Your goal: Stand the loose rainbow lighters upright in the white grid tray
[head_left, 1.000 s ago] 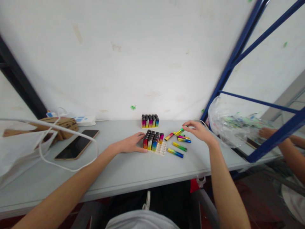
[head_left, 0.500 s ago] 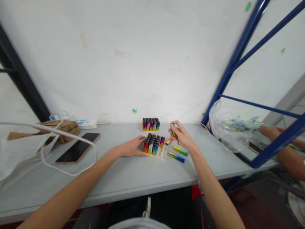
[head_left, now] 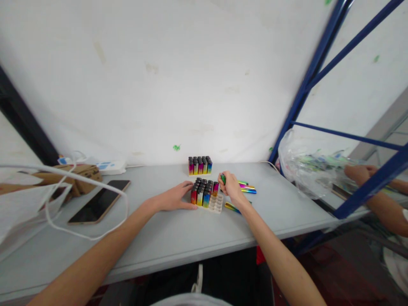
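A white tray with round holes [head_left: 216,205] stands on the grey table. Upright shiny rainbow-coloured lighters [head_left: 200,198] with black tops fill its left part, and a red-purple lighter [head_left: 216,188] stands behind the bare holes. My left hand [head_left: 174,198] is around the tray's left end, thumb along the front and fingers behind. Closed in my right hand [head_left: 232,187] is a green lighter [head_left: 223,179], above the tray's right rear; its lower end is hidden. Several loose lighters [head_left: 249,191] lie right of that hand, and a yellow-blue lighter [head_left: 232,207] lies nearer me.
Another block of upright lighters [head_left: 200,166] stands near the wall. At left lie a phone [head_left: 100,202], a white cable [head_left: 126,212], cardboard [head_left: 84,173] and white paper. A clear plastic bag [head_left: 295,176] and a blue rack post [head_left: 295,102] are at right, beside another person's hands [head_left: 358,173].
My right hand has moved left and closer to the tray with the lighter, its back now turned up. My left hand stays at the tray. The view has shifted slightly.
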`<action>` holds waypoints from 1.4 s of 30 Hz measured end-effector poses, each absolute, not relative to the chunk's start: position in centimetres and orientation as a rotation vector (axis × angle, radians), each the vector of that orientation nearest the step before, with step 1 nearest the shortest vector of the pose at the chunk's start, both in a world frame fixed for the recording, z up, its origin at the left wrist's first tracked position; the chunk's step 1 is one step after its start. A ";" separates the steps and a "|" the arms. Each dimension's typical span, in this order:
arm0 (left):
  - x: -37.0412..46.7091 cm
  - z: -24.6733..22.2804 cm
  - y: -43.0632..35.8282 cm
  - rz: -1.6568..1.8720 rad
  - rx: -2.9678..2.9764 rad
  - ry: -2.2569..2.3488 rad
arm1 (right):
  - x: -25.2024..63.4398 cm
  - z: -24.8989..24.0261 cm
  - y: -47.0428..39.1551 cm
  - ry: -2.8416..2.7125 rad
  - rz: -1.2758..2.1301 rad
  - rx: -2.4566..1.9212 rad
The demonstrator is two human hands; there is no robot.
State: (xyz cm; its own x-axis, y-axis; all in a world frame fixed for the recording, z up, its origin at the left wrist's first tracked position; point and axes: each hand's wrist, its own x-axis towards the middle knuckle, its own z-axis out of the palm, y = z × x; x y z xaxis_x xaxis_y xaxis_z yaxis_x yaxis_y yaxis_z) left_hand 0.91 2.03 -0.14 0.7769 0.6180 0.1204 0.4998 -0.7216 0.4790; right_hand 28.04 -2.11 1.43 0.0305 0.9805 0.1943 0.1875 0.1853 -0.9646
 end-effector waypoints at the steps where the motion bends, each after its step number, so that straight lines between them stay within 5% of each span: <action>1: 0.9 -0.1 2.0 0.385 2.547 0.836 | 28.1 1.5 -2.2 -1.385 0.943 -1.226; 20: 0.9 -0.3 2.2 0.373 2.544 0.853 | 30.0 4.5 -3.0 -1.543 1.010 -1.179; 34: 0.9 -0.3 2.2 0.399 2.555 0.821 | 33.2 7.0 -4.8 -2.181 0.425 -1.205; 42: 1.0 -0.3 2.1 0.404 2.548 0.820 | 31.9 5.7 -4.1 -2.153 0.592 -1.325</action>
